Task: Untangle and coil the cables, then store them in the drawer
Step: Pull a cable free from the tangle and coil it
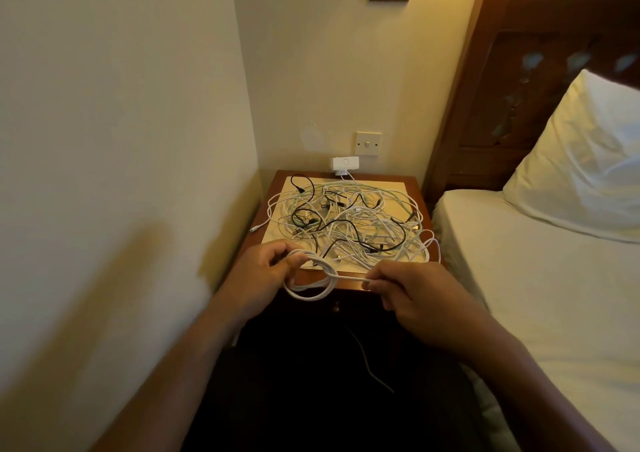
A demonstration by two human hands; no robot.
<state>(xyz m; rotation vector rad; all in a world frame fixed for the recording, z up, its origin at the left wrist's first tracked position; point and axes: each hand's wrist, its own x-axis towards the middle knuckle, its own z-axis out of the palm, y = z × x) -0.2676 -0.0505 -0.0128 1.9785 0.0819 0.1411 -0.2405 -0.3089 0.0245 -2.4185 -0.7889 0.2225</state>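
The left hand (263,268) pinches a small coil of white cable (311,283) just off the nightstand (420,195) edge while the right hand (408,289) pinches its loose run, which looks light, floppy, best held at the loops.

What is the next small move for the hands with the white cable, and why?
Probably the right hand should carry its pinched stretch of white cable over to the left hand and lay one more loop there. The left hand grips a few loops, the stretch between the hands runs straight, and more cable seems to trail back to the tangle on the nightstand.
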